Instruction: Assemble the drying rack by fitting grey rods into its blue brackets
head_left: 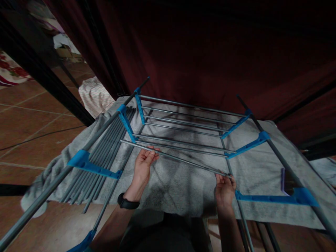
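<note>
A grey metal drying rack (183, 129) with blue plastic brackets stands in front of me over a grey towel (178, 182). Both hands hold one loose grey rod (178, 158) that lies across the rack's near side. My left hand (144, 164) pinches the rod near its left end, fingers closed on it; a black watch sits on that wrist. My right hand (224, 187) grips the rod's right end beside a blue bracket (246, 145). A bundle of several more grey rods (105, 164) rests on the rack's left wing.
Dark red curtains (210, 52) hang right behind the rack. Brown floor tiles (31, 122) spread to the left, with a striped cloth (94, 94) and a black frame post (47, 80) there. Long grey side rails run down both sides toward me.
</note>
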Available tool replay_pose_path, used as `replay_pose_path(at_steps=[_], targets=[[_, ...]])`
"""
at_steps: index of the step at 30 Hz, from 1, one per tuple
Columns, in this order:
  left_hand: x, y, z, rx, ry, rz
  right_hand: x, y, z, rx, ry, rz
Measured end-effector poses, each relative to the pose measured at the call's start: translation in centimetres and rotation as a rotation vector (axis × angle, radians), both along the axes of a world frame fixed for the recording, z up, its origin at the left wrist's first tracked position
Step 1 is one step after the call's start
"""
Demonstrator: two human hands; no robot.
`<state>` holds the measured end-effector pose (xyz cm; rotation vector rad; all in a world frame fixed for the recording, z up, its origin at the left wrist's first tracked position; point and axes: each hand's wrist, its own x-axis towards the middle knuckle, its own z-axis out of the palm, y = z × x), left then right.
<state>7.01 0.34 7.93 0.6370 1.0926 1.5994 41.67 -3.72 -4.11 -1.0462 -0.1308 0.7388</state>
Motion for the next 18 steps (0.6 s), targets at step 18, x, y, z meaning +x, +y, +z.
replay_pose_path(at_steps=[18], targets=[[1.7, -0.4, 4.3, 0.158, 0.114, -0.047, 0.2, -0.2, 0.0, -0.012, -0.012, 0.065]])
